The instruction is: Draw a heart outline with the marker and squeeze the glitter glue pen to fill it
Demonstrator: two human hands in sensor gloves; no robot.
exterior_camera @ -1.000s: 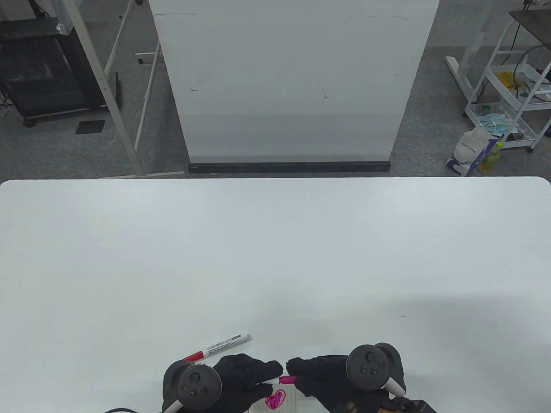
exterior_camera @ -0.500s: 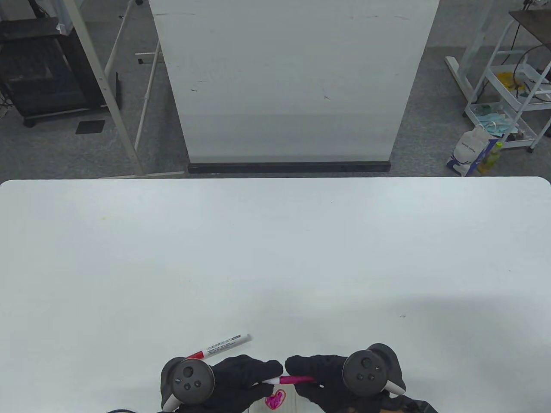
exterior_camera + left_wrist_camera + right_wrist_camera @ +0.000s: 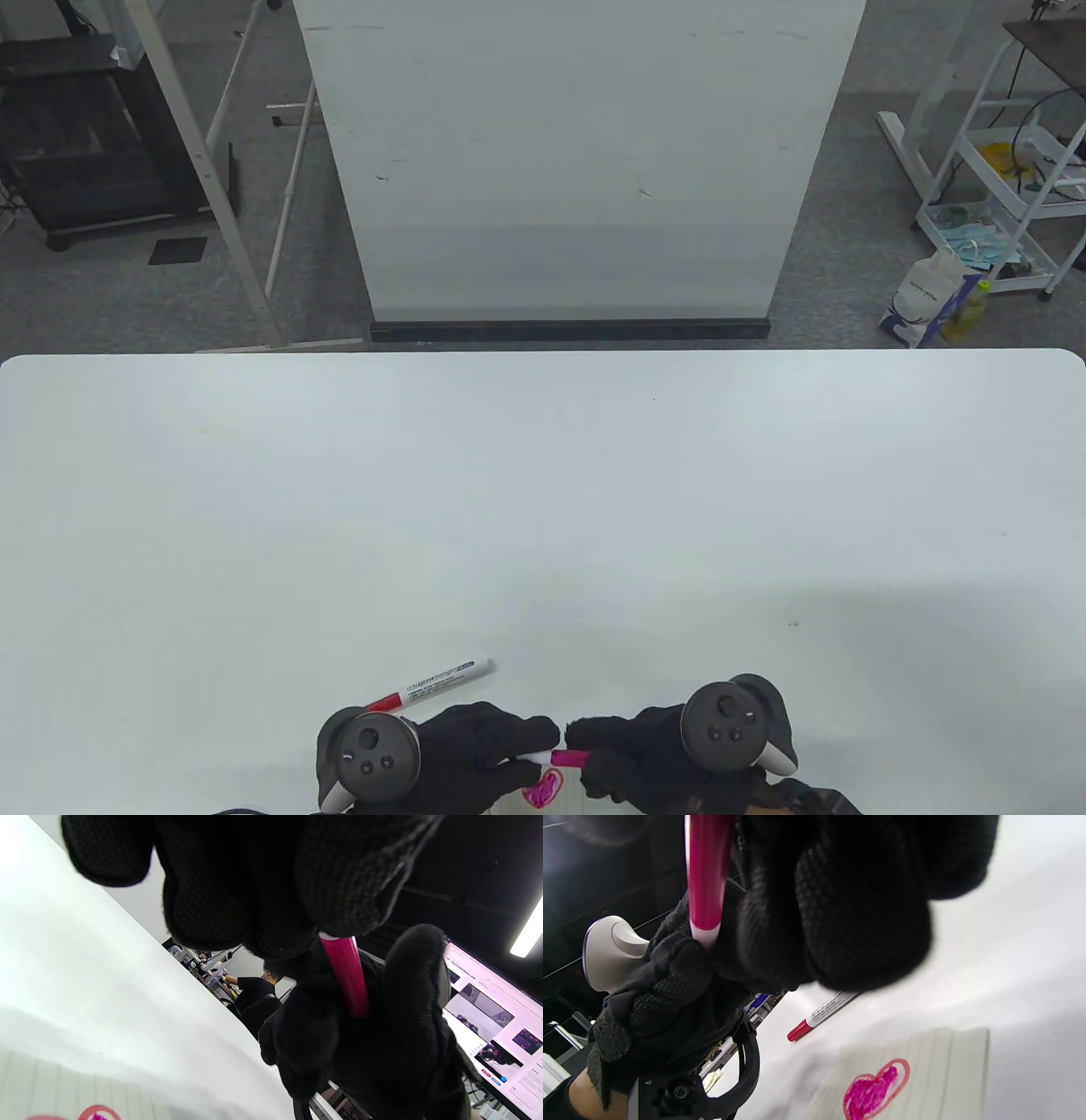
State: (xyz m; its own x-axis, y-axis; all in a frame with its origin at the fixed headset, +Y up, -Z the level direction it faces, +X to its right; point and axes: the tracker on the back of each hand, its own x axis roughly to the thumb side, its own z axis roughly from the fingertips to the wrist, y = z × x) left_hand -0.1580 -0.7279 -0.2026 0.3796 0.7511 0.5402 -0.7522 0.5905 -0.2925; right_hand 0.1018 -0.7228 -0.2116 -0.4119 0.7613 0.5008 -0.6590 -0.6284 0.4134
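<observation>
A pink glitter glue pen point(image 3: 570, 755) is held level just above the lined paper point(image 3: 570, 794) at the table's near edge. My left hand point(image 3: 536, 751) pinches the pen's white end. My right hand point(image 3: 585, 755) grips its pink barrel point(image 3: 348, 978). Both hands' fingers are curled round the pen point(image 3: 706, 874). On the paper is a red-outlined heart point(image 3: 876, 1090) filled with pink glitter, below the pen. The red-capped white marker point(image 3: 433, 682) lies on the table beyond my left hand, untouched.
The white table point(image 3: 543, 509) stretches away beyond the hands. A standing white board point(image 3: 577, 161) is behind its far edge. A monitor point(image 3: 496, 1018) shows at the right of the left wrist view.
Half a second ago more of the pink barrel showed between the hands. My right hand has since slid left along it, back towards my left hand. The marker and paper have not moved.
</observation>
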